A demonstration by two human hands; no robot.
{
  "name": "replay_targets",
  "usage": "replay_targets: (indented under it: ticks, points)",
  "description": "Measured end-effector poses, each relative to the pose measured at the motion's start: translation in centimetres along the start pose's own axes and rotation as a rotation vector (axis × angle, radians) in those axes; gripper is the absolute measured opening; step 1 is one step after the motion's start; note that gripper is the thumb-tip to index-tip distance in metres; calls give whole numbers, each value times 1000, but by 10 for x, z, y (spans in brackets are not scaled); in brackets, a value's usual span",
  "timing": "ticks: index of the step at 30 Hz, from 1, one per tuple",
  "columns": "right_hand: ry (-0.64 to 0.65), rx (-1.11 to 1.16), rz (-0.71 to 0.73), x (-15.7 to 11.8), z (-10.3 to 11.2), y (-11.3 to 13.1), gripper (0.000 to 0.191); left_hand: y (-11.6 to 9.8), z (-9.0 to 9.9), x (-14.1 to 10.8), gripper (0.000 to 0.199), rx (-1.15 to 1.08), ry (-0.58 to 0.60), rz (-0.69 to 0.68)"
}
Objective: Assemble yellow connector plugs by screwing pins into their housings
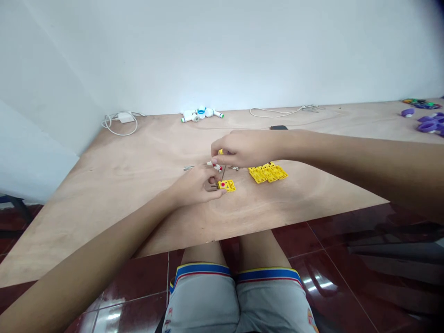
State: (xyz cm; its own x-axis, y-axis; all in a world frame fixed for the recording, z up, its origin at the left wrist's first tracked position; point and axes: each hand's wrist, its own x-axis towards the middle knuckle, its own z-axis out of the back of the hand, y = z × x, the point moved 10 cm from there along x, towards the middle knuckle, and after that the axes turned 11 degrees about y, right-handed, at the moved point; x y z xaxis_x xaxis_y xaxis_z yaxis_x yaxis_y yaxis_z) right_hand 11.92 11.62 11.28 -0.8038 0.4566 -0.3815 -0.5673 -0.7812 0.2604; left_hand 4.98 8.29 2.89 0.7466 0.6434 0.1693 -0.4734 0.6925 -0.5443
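At the centre of the frame, on the plywood table [138, 185], the right hand [246, 149] presses its fingers together above a white-and-red plastic part [217, 166], while the left hand [194, 187] curls its fingers beside a yellow plastic piece [227, 186], near a row of yellow pieces [267, 173].

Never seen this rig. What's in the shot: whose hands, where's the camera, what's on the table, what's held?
No machine here: this is one picture from a camera worn on a person's head, looking down past their shorts. The bare hands are theirs. The right hand and left hand meet over a plywood table, both at a small white-and-red part; which hand grips it is hard to tell. Beside them lie a yellow plastic piece with a red dot and a row of yellow plastic pieces.
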Motion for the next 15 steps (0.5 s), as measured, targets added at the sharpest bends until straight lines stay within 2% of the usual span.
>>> replay_targets:
  ticks: [2, 5, 7, 10, 11, 14, 15]
  points:
    - [-7, -7, 18, -1, 0, -1, 24, -1, 1, 0, 23, 10, -4, 0]
    - [27, 17, 124, -1, -3, 7, 23, -2, 1, -1, 22, 6, 1, 4]
    - [37, 12, 115, -2, -4, 8, 17, -2, 1, -1, 21, -13, -5, 7]
    - [10, 34, 65, -2, -1, 3, 25, -1, 1, -3, 21, -23, -2, 19]
    - [7, 58, 85, -3, -1, 3, 20, 1, 0, -3, 21, -23, 3, 35]
    - [16, 131, 183, -4, -3, 1, 29, 4, -1, -4, 22, -43, 16, 67]
    - [14, 146, 199, -3, -3, -2, 26, 3, -1, -4, 22, -56, 18, 66]
